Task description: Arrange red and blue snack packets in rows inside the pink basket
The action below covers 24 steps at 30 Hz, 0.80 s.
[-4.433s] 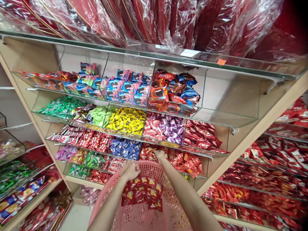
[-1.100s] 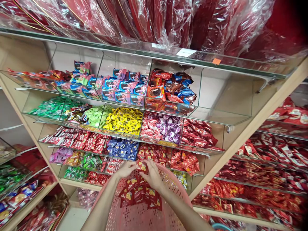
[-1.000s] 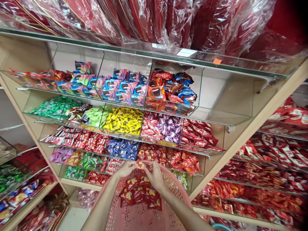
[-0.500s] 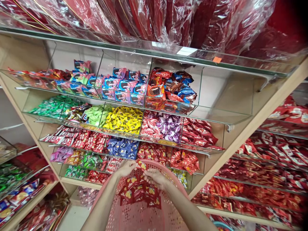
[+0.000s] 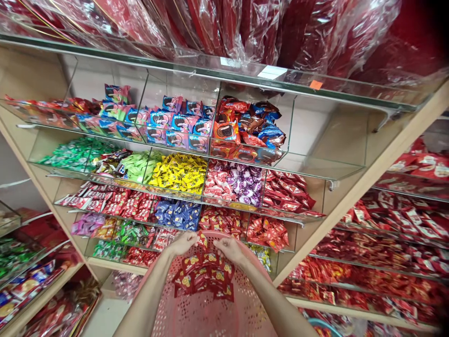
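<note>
A pink perforated basket [image 5: 206, 323] leans against the shelves in front of me, with several red packets with orange pictures [image 5: 203, 276] lying in it. My left hand [image 5: 186, 242] is at the basket's far rim, its fingers closed on a small red packet [image 5: 202, 240]. To the right, my right hand [image 5: 228, 248] is closed over the far part of the basket; a little red shows under its fingers, too small to make out. Red packets [image 5: 220, 220] fill the shelf compartment just beyond both hands.
Glass shelves [image 5: 189, 159] hold yellow sweets [image 5: 178, 173], blue packets [image 5: 177, 215], and cookie packs [image 5: 171, 121]. Red items in clear plastic [image 5: 210, 28] lie on top. More shelves of red packets [image 5: 386, 243] stand at right, and a blue rim [image 5: 324, 325] shows low down.
My right hand has moved slightly up and right, away from the packet at my left hand. The gap between the hands is wider. The view has shifted slightly.
</note>
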Tool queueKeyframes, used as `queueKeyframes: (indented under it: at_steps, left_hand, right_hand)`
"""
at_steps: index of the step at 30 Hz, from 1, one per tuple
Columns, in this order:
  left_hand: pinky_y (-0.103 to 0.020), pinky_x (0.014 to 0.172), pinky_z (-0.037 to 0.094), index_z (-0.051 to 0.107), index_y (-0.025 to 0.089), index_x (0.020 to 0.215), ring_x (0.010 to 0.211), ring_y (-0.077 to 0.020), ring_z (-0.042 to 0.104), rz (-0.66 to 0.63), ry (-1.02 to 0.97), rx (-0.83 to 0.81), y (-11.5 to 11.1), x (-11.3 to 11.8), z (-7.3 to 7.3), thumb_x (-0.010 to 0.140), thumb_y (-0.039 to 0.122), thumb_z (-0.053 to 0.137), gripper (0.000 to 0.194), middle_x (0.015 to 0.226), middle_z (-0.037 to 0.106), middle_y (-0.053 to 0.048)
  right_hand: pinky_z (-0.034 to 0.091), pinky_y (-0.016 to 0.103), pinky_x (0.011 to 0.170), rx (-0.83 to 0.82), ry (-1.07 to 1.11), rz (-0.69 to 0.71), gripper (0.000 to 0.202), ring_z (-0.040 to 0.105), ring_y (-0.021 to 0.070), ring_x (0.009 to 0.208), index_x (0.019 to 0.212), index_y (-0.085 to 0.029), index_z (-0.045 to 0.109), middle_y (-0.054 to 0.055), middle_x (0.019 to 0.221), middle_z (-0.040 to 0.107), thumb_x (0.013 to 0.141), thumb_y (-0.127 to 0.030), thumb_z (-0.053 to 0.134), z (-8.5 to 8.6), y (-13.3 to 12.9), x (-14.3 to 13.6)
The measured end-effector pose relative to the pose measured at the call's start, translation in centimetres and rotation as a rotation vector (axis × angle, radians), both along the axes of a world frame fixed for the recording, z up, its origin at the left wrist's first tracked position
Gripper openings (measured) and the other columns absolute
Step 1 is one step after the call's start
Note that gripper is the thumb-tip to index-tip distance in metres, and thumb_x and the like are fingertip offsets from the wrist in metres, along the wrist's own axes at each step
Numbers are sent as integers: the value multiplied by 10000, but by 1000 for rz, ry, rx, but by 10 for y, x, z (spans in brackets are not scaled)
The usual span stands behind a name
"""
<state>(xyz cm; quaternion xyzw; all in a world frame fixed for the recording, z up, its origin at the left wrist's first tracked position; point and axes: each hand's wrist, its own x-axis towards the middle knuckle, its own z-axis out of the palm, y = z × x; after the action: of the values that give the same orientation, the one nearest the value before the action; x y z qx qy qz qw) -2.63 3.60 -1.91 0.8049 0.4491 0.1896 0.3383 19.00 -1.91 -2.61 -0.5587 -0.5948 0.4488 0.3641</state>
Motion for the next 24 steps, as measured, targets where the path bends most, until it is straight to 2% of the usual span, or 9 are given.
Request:
queueKeyframes:
  at_steps: [2,4,7,9,12,17,21,24]
  left_hand:
    - [-219,635,350,579,162,657,671,-128,458,-2,1,-11,1,0,-1,772,564,335,485,681,554,11]
    - [-220,654,358,582,160,664,688,-130,468,-21,3,-19,1,0,-1,774,571,326,496,696,559,8]
    - [-221,673,365,586,158,678,697,-128,474,-41,-4,-7,1,-1,-1,790,568,301,512,712,564,6]
    - [-224,686,368,590,156,680,703,-128,477,-47,-10,-3,1,-1,-1,794,563,300,513,725,569,3]
    - [-229,695,369,598,155,682,716,-131,478,-51,-14,-6,2,-2,-2,789,564,316,508,742,576,1]
    - [-222,657,358,590,163,660,713,-132,464,-4,4,13,2,-2,-2,766,588,335,507,736,563,12]
    - [-217,626,344,590,162,658,666,-126,461,-10,-15,-17,-2,0,2,755,603,350,511,681,550,18]
    - [-218,613,338,592,163,660,632,-125,464,-12,-43,-46,-4,2,5,751,612,344,521,637,542,24]
  right_hand:
    - [360,212,505,205,-128,-35,375,473,98,524,665,-163,557,-17,572,538,730,-531,516,8,2,-4]
    - [408,244,630,369,-229,32,333,531,135,699,869,-182,575,12,777,594,714,-477,573,16,2,-12]
    - [381,324,847,463,-372,189,572,489,200,1007,1156,-229,460,62,1097,534,653,-411,661,21,3,-26]
    - [347,352,903,455,-429,230,661,439,221,1093,1226,-234,389,82,1179,481,646,-371,674,18,4,-32]
    - [360,342,886,443,-412,225,632,454,212,1061,1224,-231,378,77,1158,480,662,-295,660,6,9,-35]
    - [414,256,709,423,-311,195,558,500,139,783,1177,-221,400,3,891,522,667,-210,626,-8,16,-26]
    - [403,229,672,397,-347,200,548,484,120,738,1178,-226,398,-14,853,514,667,-184,591,-1,10,-14]
    - [404,248,727,371,-468,221,568,505,144,825,1205,-240,388,8,942,537,670,-175,569,8,0,0]
